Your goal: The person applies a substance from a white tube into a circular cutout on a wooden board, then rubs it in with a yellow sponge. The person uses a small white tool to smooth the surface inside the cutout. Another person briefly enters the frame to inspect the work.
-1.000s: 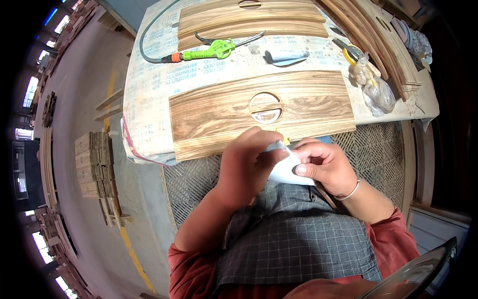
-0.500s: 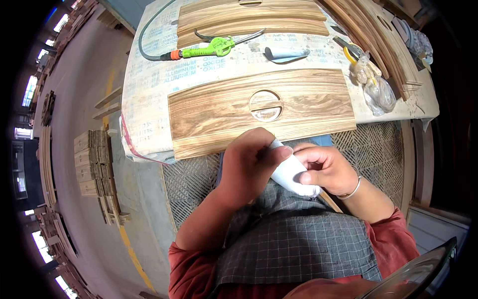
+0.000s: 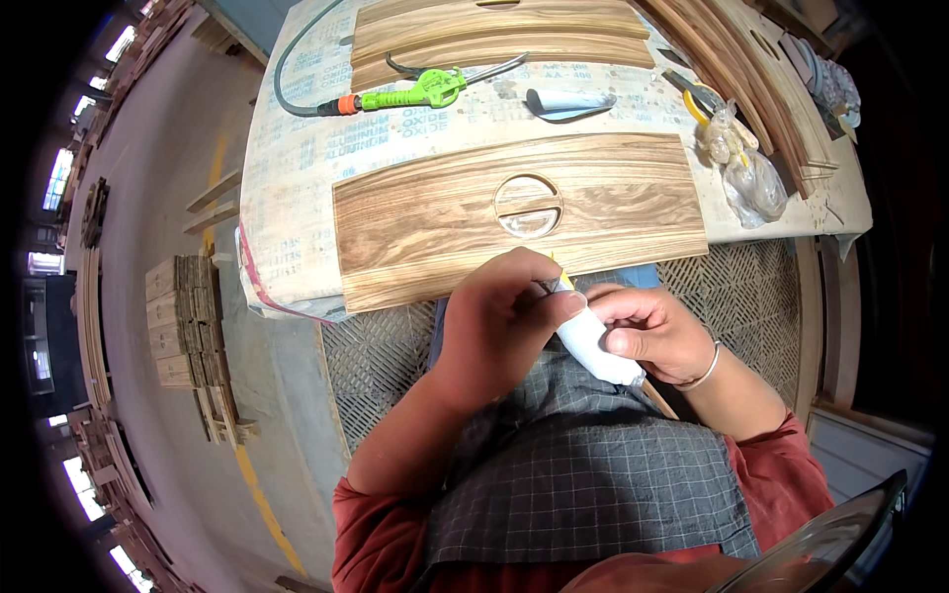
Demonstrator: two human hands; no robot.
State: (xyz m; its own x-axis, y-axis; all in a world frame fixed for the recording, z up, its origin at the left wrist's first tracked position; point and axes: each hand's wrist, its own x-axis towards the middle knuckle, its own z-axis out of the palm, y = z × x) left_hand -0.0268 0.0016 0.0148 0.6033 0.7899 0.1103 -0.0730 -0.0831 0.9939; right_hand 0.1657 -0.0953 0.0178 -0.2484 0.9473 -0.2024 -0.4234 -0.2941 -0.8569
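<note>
My left hand (image 3: 499, 331) pinches the upper end of a white sheet (image 3: 594, 352), curled into a roll, with thumb and fingers. A small yellow tip (image 3: 564, 278) shows just above that thumb. My right hand (image 3: 664, 338) grips the roll's right side, thumb across it. A narrow wooden piece (image 3: 657, 398) sticks out below the roll toward my body; whether it runs inside is hidden. Just beyond my hands, a grained wooden board (image 3: 415, 227) with a round two-part recess (image 3: 529, 203) lies on the paper-covered table (image 3: 282, 173).
On the table are a green air gun (image 3: 410, 100) with hose, a curled pale sheet (image 3: 578, 104), yellow-handled pliers (image 3: 692, 104), plastic bags (image 3: 751, 188), another board (image 3: 494, 40) and long strips (image 3: 761, 119). Stacked planks (image 3: 183, 316) lie on the floor to the left.
The white sheet has gone from a wide flap to a narrower roll, its lower end shifted down and right. Both hands stay on it, with fingers slightly moved.
</note>
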